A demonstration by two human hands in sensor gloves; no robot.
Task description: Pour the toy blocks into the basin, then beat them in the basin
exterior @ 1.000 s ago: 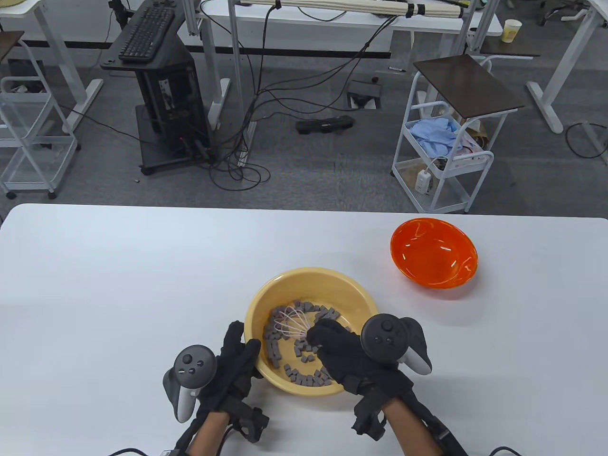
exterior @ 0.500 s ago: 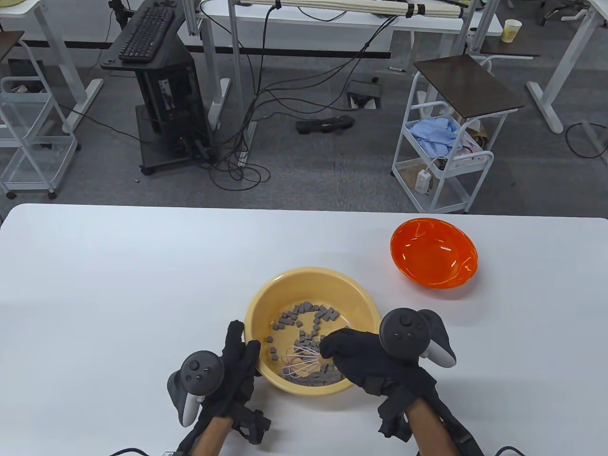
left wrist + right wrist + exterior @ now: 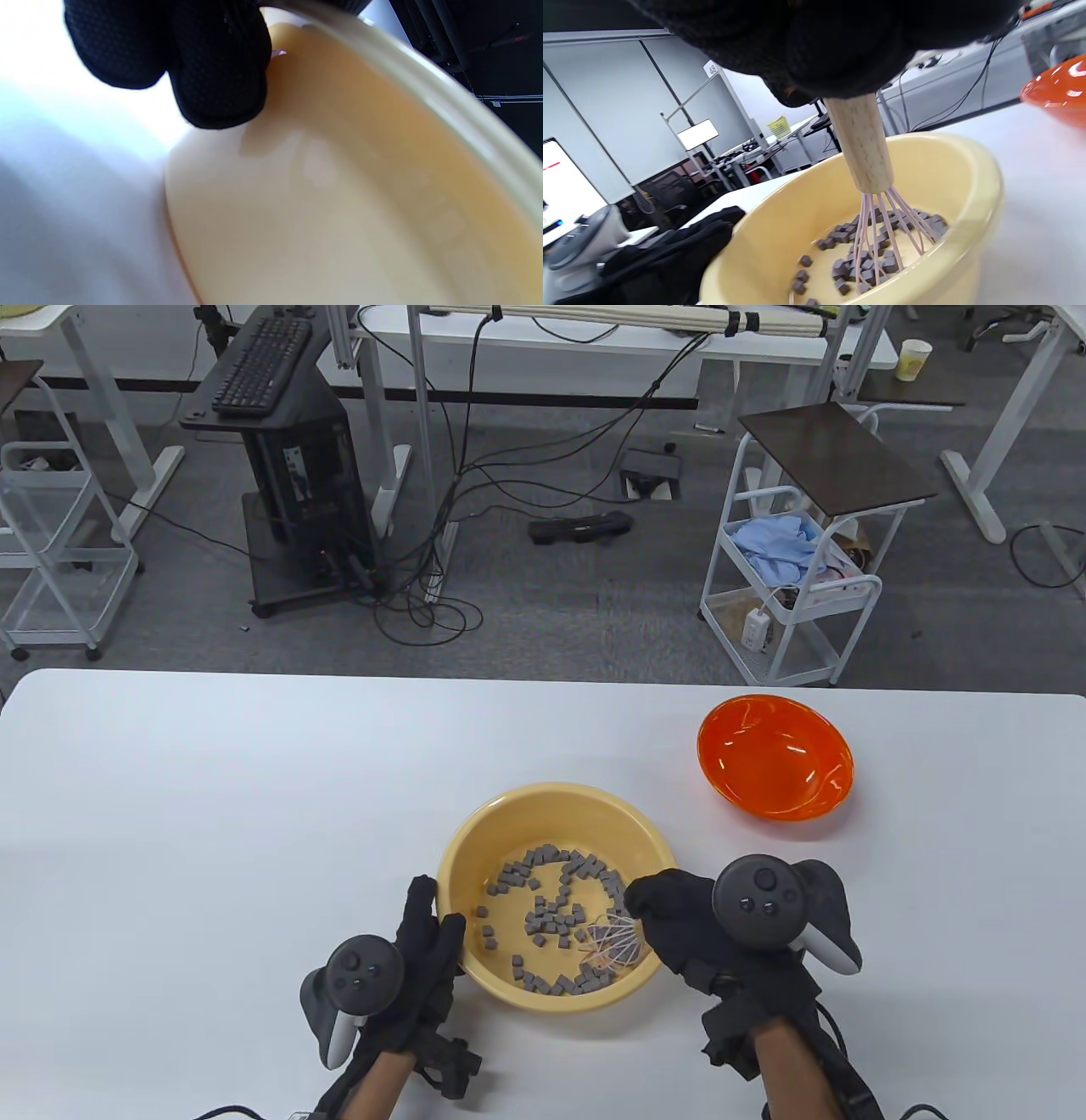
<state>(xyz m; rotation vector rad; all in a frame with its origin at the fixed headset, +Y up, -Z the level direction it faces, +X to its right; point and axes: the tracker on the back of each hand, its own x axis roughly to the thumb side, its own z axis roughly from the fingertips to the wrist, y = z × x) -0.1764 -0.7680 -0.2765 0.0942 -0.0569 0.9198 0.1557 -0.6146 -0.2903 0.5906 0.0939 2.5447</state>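
White table (image 3: 212,814) holds a yellow basin (image 3: 509,814) with gray toy blocks (image 3: 551,916) inside. Right hand (image 3: 687,933) squeezes a whisk (image 3: 878,212) among them. Left hand (image 3: 420,950) presses flat fingers on the basin's side.

Table view: high camera, angled down over white table (image 3: 212,780), office floor beyond. Left wrist view: pressed close against outer wall of round pale yellow plastic basin (image 3: 339,190). Right wrist view: low, tilted, peering into same basin (image 3: 967,169).
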